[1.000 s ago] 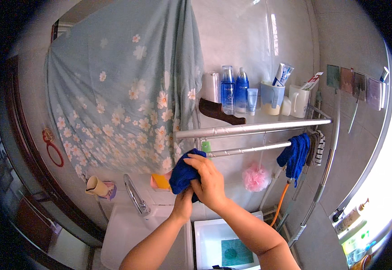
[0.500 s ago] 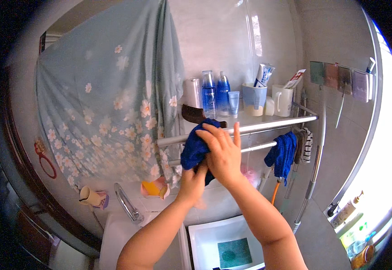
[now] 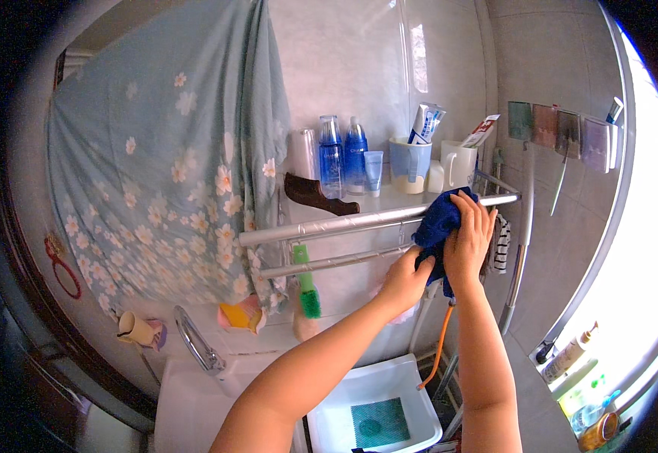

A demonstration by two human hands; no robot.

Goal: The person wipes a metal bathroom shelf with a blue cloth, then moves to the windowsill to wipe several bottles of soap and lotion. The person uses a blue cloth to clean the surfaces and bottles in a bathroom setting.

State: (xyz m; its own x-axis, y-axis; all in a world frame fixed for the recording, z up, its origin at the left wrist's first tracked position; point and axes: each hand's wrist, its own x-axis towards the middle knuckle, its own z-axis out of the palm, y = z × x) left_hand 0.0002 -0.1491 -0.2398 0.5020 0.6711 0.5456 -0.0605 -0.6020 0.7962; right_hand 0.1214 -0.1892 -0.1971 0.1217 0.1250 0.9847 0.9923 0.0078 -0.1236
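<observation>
A dark blue cloth (image 3: 438,217) is bunched over the right part of the shelf's silver front rail (image 3: 329,225). My right hand (image 3: 469,238) presses on it from the right, fingers curled over its upper part. From below, my left hand (image 3: 407,281) grips its lower edge with the thumb against the fabric. The lower rail (image 3: 336,262) runs beneath, its right end hidden by my hands. A striped cloth (image 3: 500,243) hangs just right of my right hand.
On the shelf stand blue bottles (image 3: 331,158), a cup with toothpaste (image 3: 410,166), a white mug (image 3: 459,162) and a brown comb (image 3: 320,195). A green brush (image 3: 306,283) hangs below. Lower down are a faucet (image 3: 199,343), a sink (image 3: 185,400) and a white basin (image 3: 336,392). A floral curtain (image 3: 170,166) covers the left.
Both hands have moved right along the rail with the blue cloth. The comb and green brush are now uncovered. The other blue cloth hanging at the right is now hidden behind my hands.
</observation>
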